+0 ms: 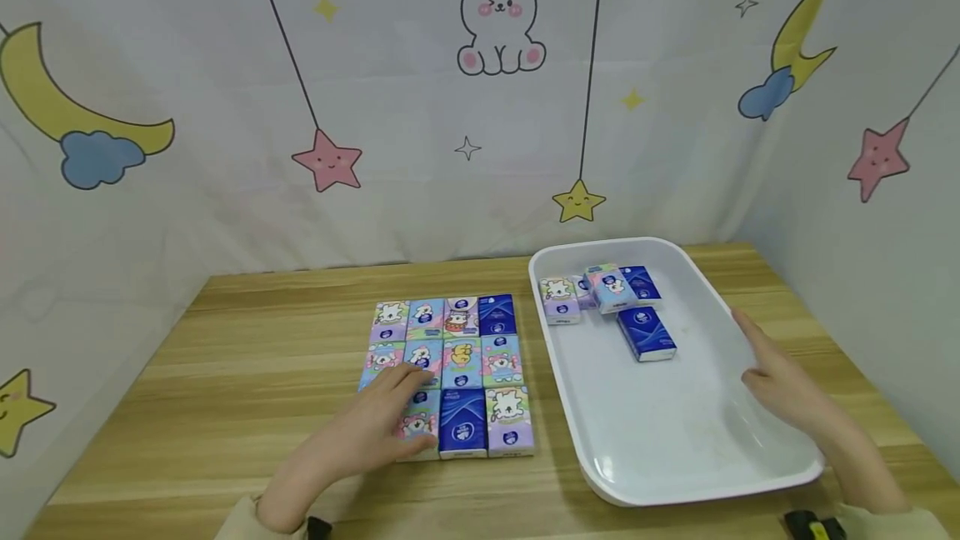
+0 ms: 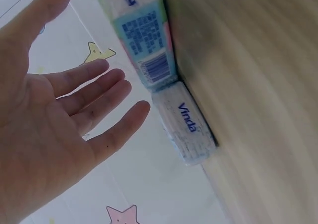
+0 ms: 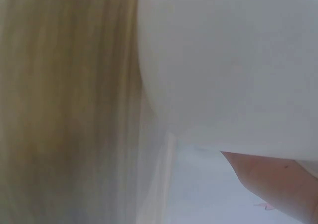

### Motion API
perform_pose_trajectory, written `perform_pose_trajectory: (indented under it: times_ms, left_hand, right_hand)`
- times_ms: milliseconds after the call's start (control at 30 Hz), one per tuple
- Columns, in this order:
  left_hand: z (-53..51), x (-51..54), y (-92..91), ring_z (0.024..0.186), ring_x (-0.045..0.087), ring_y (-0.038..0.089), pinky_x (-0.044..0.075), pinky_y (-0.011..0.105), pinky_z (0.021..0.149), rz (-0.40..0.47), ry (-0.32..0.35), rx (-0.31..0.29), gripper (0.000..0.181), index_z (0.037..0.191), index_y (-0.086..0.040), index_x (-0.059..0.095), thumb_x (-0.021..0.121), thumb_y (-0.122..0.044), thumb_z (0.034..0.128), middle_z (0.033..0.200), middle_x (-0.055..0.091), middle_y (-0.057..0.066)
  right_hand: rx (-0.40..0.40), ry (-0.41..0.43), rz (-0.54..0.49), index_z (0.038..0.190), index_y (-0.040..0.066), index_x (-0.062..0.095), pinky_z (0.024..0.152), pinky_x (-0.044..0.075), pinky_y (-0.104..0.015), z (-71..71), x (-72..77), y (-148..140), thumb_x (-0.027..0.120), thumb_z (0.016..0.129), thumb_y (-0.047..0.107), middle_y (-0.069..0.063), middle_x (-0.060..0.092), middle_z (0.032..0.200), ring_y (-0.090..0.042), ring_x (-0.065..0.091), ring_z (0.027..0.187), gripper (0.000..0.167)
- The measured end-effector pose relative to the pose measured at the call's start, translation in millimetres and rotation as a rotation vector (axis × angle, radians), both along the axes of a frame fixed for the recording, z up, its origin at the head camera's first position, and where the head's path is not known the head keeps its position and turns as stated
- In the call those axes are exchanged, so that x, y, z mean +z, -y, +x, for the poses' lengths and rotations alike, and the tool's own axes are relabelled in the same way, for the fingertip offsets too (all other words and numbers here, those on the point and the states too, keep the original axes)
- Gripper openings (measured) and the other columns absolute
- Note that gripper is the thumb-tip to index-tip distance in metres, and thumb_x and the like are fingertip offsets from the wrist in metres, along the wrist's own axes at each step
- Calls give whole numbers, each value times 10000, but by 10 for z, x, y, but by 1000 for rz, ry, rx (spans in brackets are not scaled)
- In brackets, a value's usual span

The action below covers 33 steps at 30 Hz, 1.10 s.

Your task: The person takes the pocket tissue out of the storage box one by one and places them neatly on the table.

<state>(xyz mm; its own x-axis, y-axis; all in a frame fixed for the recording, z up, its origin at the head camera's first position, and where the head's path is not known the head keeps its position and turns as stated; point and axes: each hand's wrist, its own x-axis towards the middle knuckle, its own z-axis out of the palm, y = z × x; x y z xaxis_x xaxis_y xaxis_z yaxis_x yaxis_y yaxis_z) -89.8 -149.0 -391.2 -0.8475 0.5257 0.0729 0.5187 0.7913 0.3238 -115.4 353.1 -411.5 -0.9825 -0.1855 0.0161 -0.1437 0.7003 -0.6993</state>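
Small packs of pocket tissues lie side by side in a flat block of three rows. Among them are a dark blue pack (image 1: pixel 462 423) and pastel cartoon ones (image 1: pixel 509 421). My left hand (image 1: pixel 378 419) is over the block's near left corner, fingers loosely spread, partly covering packs there. In the left wrist view, the palm faces the camera beside a pack end marked Vinda (image 2: pixel 184 122). On the right, my right hand (image 1: pixel 795 398) holds the right rim of a white tray (image 1: pixel 675 432), thumb on the inner side. One finger (image 3: pixel 273 179) shows past the tray's wall in the right wrist view.
Loose tissue packs lie at the tray's back, including a blue one (image 1: pixel 647 333), a pastel one resting on others (image 1: pixel 611 287) and one by the left wall (image 1: pixel 559 300). The wooden table (image 1: pixel 247 365) meets a white cartoon curtain (image 1: pixel 420 215) behind.
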Motion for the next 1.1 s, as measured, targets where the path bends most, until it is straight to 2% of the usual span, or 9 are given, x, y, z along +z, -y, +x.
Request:
perform_pose_trajectory:
  times_ms: [167,367,567,733,933,1100]
  left_hand:
    - [-51,68,-83,1274,509,310,447,480,1053,-5,-4,19,711,1413,-60,444,699,-410,849,1375,516,118]
    - [-127,189,-232,1265,529,290,469,457,1035,-2,-28,-7,697,1438,-74,415,674,-396,876,1403,511,110]
    - [-204,317,-411,1345,447,347,435,500,1063,-9,22,-31,692,1466,-104,376,634,-413,903,1481,427,155]
    - [-280,420,-564,1380,403,338,392,493,1105,8,57,-58,687,1473,-114,367,621,-415,911,1500,404,147]
    - [-425,553,-787,1369,421,331,408,468,1098,-8,50,-97,679,1469,-73,366,598,-411,928,1492,408,170]
    - [-621,633,-972,1353,450,299,419,434,1096,-21,52,-105,668,1461,-64,378,593,-409,931,1488,427,145]
  right_hand:
    - [1,7,-8,1516,-22,-60,1063,116,-734,-6,4,7,367,815,-128,-409,10,1511,-652,151,1315,828]
    - [-2,10,0,1517,-17,-64,1065,121,-734,-17,4,8,373,817,-124,-411,13,1508,-651,151,1314,832]
    - [-4,10,11,1514,-30,-55,1045,173,-741,-15,11,20,379,808,-125,-416,28,1504,-656,178,1301,834]
    - [-2,14,17,1514,-30,-54,1016,223,-751,-3,39,32,377,825,-133,-419,40,1503,-659,202,1289,819]
    - [-13,19,42,1511,-38,-54,1006,239,-745,-1,62,27,382,842,-140,-422,47,1499,-657,211,1287,806]
    - [-1,10,25,1512,-37,-53,1012,221,-748,4,44,15,380,831,-136,-417,38,1504,-657,199,1293,813]
